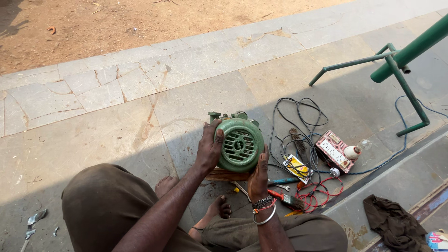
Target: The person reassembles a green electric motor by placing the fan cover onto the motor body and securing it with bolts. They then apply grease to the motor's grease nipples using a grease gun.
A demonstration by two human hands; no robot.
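Observation:
A green electric motor (pixel 240 145) with a round slotted end cover rests on a wooden block (pixel 226 175) on the stone floor. My left hand (pixel 209 147) grips the cover's left rim, thumb on its upper edge. My right hand (pixel 259 175) presses against the cover's lower right rim, fingers pointing up; beaded and metal bangles circle that wrist. Both hands hold the motor between them.
Right of the motor lie black cables (pixel 298 126), red wires (pixel 322 191), a switch board with a bulb (pixel 337 151), a yellow packet (pixel 297 167), pliers (pixel 284 198) and a spanner (pixel 241 189). A green metal stand (pixel 396 60) is at far right, a dark rag (pixel 394 224) below it.

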